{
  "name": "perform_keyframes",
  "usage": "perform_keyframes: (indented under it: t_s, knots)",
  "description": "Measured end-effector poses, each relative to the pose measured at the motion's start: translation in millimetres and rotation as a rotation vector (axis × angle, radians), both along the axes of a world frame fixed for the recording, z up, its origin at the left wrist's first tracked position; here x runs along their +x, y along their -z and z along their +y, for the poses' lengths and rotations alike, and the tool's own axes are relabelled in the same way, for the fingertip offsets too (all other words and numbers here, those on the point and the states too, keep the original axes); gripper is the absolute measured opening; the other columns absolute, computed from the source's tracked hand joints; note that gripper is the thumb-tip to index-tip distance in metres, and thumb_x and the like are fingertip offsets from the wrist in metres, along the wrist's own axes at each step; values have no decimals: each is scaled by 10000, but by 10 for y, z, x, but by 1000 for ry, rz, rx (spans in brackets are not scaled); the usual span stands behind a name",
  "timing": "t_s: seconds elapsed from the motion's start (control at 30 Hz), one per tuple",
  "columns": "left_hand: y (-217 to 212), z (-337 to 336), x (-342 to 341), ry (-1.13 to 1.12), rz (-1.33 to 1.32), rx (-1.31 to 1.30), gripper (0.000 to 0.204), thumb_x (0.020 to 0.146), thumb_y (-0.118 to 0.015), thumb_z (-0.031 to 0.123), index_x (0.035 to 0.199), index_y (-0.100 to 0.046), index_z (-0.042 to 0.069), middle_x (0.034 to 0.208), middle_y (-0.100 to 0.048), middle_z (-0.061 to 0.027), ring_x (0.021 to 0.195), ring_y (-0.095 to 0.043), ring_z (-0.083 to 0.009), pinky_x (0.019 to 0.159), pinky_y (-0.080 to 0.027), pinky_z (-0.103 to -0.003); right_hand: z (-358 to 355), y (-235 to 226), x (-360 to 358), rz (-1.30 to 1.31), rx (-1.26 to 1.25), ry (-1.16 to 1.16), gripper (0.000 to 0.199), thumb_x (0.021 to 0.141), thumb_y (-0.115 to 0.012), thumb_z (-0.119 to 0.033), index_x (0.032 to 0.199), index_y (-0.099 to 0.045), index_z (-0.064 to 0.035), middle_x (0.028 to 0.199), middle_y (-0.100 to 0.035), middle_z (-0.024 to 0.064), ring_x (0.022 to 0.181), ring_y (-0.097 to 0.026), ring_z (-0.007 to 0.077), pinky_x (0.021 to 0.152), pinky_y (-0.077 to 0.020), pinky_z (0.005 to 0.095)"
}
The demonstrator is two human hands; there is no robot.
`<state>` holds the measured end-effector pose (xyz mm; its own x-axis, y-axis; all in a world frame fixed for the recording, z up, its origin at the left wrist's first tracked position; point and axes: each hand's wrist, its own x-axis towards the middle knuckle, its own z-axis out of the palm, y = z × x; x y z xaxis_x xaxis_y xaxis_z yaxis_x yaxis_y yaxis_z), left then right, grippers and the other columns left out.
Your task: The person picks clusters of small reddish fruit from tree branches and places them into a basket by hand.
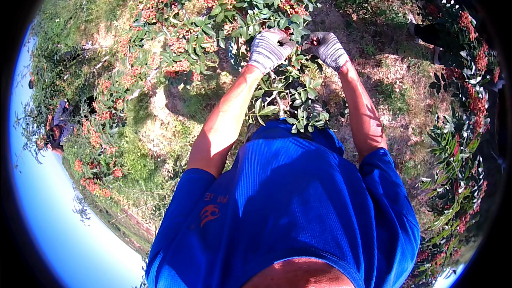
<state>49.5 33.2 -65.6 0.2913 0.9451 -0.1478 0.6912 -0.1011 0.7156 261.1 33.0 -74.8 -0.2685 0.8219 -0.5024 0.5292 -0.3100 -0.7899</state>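
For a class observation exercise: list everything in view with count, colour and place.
Berry clusters: many, red, ahead, left and right.
Leaves: many, green, around the clusters.
Ground: one, brown and green, below.
Sky: one, blue to white, left edge and lower right.
Other person: one, dark clothing, far left.
Dark shape: one, black, upper right, unclear.
Shirt: one, blue, bottom centre.
Forearms: two, bare, centre.
Left hand: one, striped grey glove, top centre, at leaves.
Right hand: one, matching glove, beside it.

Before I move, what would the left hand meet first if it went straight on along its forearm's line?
The left hand would most likely meet the green leaves just ahead of it, with red berries beyond them. How near those leaves are is unclear from this view.
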Motion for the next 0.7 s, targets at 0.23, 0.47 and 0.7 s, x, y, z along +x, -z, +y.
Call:
perform_keyframes:
  t_s: [0.23,0.47,0.7]
  knots:
    - [68,29,28,115,167,161,305,737,-714,324,863,-736,48,848,-695,-159,814,-659,-328,806,-510,-412,259,-189,-216,-457,212,-272,301,796,-572,-275,949,-722,-63,824,-672,232,810,-668,398,737,-542,430]
    - [44,-8,82,159,372,114,211,713,-691,284,791,-718,89,816,-680,-132,826,-648,-312,849,-492,-397,155,-286,-216,-234,107,-184,276,782,-684,-282,911,-725,-41,756,-700,171,682,-684,298,670,-533,387]
    - [77,-68,-7,80,216,94,300,757,-702,315,875,-725,40,898,-684,-162,881,-638,-334,868,-479,-425,-154,-250,42,491,-101,468,112,892,-702,-187,881,-701,-75,692,-631,-31,561,-526,50,487,-388,206]
